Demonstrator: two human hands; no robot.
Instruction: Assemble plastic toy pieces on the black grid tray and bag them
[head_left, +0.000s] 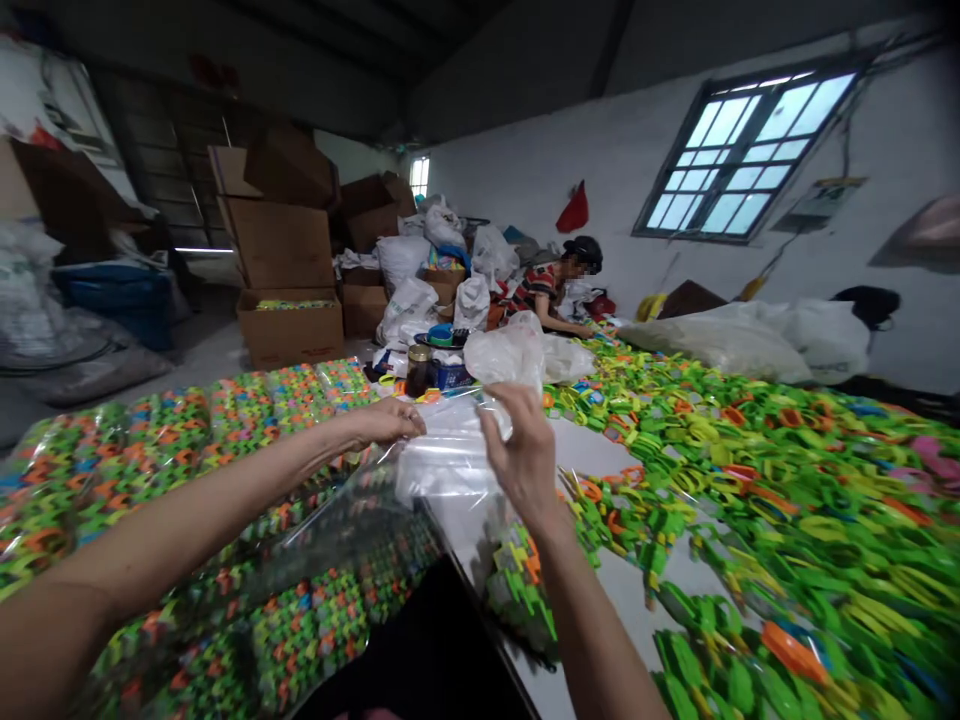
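In front of me my left hand (395, 420) is closed, pinching the edge of a clear plastic bag (341, 510) that hangs down and to the left. My right hand (523, 455) is raised at the right of it, with thumb and fingers curled on thin clear film. Between and just below the hands lies a pile of flat clear plastic bags (448, 468) on the white tabletop (585, 448). Beneath my right wrist sits a bundle of green and orange plastic toy-like pieces (525, 575). Their exact kind is too small to tell.
Loose green, yellow and orange pieces (750, 450) heap over the table's right side. Filled clear packs (172, 425) are lined up at left. A lidded jar (418, 370) stands ahead. Another person (551, 285) works at the far end. Cardboard boxes (289, 330) stand behind.
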